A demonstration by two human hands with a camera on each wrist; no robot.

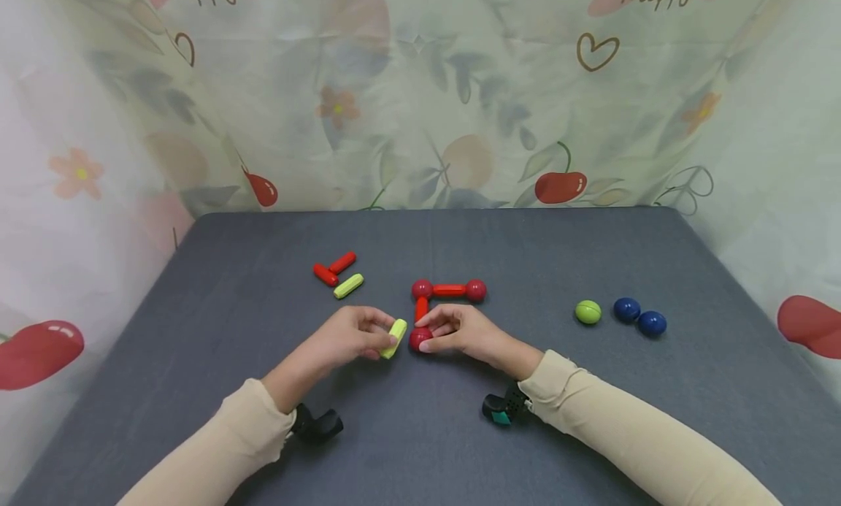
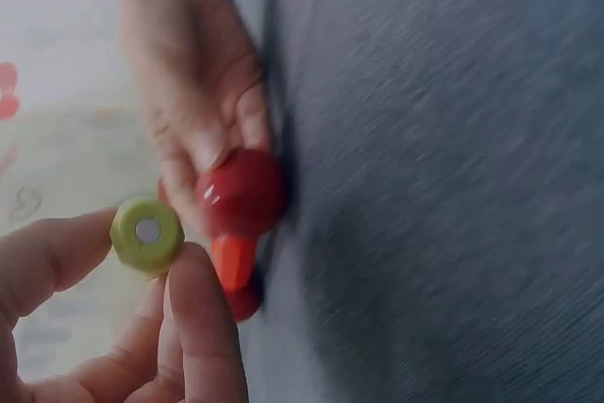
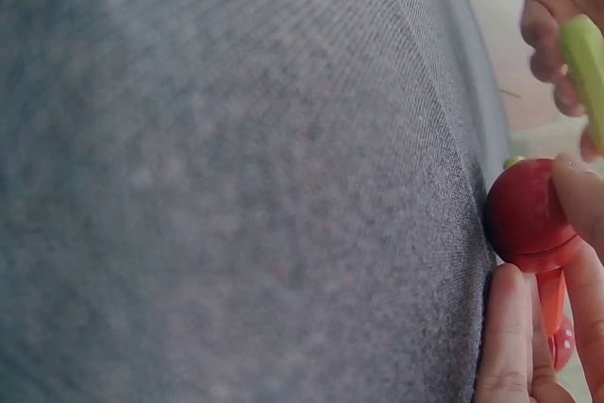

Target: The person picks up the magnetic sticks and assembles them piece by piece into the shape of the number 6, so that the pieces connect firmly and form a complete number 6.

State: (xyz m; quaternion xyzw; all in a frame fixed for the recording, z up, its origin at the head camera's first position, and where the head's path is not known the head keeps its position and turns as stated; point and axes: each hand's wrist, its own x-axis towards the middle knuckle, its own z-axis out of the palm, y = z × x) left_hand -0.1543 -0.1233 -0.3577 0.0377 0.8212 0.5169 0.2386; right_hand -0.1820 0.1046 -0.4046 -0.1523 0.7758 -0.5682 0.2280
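Note:
My left hand [image 1: 351, 336] pinches a yellow-green rod [image 1: 394, 339] between thumb and fingers, held just above the cloth. Its near end, in the left wrist view, shows a round silvery disc in the middle. My right hand [image 1: 468, 336] grips the nearest red ball [image 1: 420, 339] with thumb and fingers. That ball belongs to a joined L shape: a red rod [image 1: 421, 310] runs back to a corner ball [image 1: 422, 289], and another red rod [image 1: 450, 290] leads right to an end ball [image 1: 476, 290]. The yellow-green rod is apart from the gripped ball, left of it.
Two loose red rods [image 1: 342, 262] and a second yellow-green rod [image 1: 348, 286] lie back left on the dark grey table [image 1: 525, 250]. A green ball [image 1: 588, 312] and two blue balls [image 1: 627, 309] sit at the right. A printed curtain [image 1: 420, 126] hangs behind.

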